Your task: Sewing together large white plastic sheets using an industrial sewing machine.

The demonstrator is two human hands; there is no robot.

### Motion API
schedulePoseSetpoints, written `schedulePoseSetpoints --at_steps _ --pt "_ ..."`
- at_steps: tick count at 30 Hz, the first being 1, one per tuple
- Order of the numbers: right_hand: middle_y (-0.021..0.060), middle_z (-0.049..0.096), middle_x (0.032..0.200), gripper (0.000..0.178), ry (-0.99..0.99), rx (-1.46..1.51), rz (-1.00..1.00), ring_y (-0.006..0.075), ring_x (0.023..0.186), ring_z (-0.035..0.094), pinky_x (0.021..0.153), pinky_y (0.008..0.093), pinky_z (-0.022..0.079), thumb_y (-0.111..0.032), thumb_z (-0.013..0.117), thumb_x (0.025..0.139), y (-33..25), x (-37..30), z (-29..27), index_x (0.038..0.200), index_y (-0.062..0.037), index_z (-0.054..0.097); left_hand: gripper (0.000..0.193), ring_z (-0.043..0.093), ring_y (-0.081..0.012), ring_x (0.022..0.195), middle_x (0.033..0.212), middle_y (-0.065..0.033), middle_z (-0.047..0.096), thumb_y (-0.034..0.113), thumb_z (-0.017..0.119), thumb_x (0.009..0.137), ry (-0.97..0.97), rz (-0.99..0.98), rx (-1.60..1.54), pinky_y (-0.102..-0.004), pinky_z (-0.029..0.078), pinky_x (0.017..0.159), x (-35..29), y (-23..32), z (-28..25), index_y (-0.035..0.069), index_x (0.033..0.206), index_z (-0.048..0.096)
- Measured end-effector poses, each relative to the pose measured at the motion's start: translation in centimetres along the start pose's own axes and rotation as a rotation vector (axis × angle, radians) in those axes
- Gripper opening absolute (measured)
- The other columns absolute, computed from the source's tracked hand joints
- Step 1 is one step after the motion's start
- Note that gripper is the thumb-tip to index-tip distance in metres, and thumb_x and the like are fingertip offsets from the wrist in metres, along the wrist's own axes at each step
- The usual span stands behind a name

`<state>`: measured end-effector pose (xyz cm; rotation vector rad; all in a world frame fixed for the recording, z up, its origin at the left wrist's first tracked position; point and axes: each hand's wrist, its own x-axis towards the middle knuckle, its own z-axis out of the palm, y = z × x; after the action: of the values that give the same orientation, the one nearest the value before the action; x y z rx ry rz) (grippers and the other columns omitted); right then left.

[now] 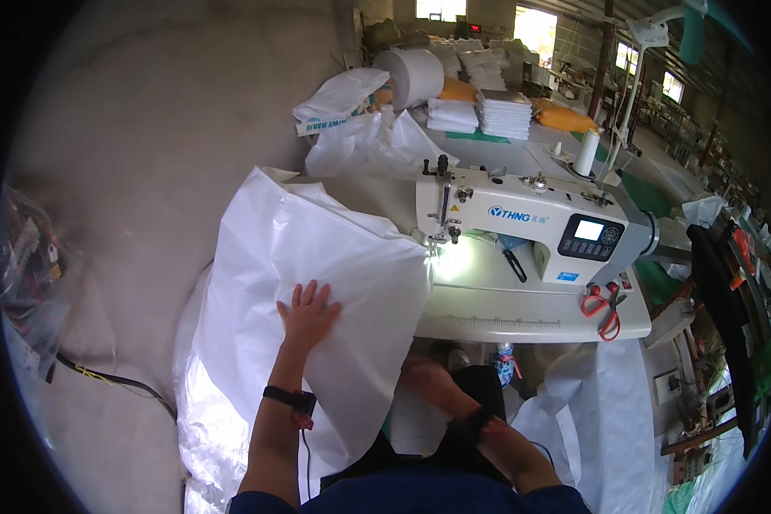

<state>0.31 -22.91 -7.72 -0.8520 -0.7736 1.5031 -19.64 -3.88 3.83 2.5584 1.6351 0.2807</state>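
Note:
A large white plastic-like sheet [317, 231] drapes over the left end of the sewing machine table [505, 313] and hangs down toward my lap. Its right corner lies under the lit needle area of the white sewing machine [480, 206]. My left hand [310, 315] rests flat on the sheet with its fingers spread. Lower down, below the table's front edge, my right hand [428, 381] is beside the sheet's right edge. Its fingers are dark and partly hidden, so whether they grip the sheet is unclear.
Red-handled scissors [604, 310] and a small black tool [515, 265] lie on the table. A thread cone [586, 152] stands behind the machine. Stacked white bundles [503, 114] and a big white roll [409, 77] are farther back. More white sheeting [595, 411] hangs at the right.

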Motion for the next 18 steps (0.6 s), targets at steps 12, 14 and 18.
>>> schedulePoseSetpoints --at_steps 12,14,18 --pt "0.0181 0.043 0.133 0.053 -0.483 -0.599 -0.14 0.0275 0.123 0.042 0.105 0.0361 0.03 -0.016 0.054 0.087 0.9 15.7 7.4 0.134 -0.0003 0.035 0.06 0.015 -0.0236 0.139 0.149 -0.0013 0.024 0.054 0.049 0.084 -0.385 0.208 -0.078 -0.0612 0.008 0.106 11.7 -5.4 -3.0 0.025 0.136 0.041" --pt "0.0183 0.043 0.133 0.054 -0.431 -0.772 -0.216 0.0275 0.123 0.042 0.105 0.0361 0.03 -0.017 0.054 0.087 -1.0 17.8 8.5 0.135 -0.0005 0.035 0.059 0.014 -0.0237 0.14 0.15 -0.0016 0.023 0.054 0.047 0.085 -0.414 0.309 -0.144 -0.0613 0.007 0.106 13.8 -6.5 -2.7 0.025 0.136 0.041" --pt "0.0186 0.042 0.134 0.054 -0.15 -1.199 -0.312 0.0276 0.123 0.041 0.105 0.036 0.029 -0.017 0.054 0.088 -4.0 23.6 8.9 0.135 -0.0008 0.034 0.049 0.029 -0.0281 0.134 0.139 -0.0066 0.042 0.047 0.051 0.087 -0.462 0.388 -0.529 -0.0544 0.016 0.107 16.2 -7.1 -3.7 0.02 0.127 0.053"
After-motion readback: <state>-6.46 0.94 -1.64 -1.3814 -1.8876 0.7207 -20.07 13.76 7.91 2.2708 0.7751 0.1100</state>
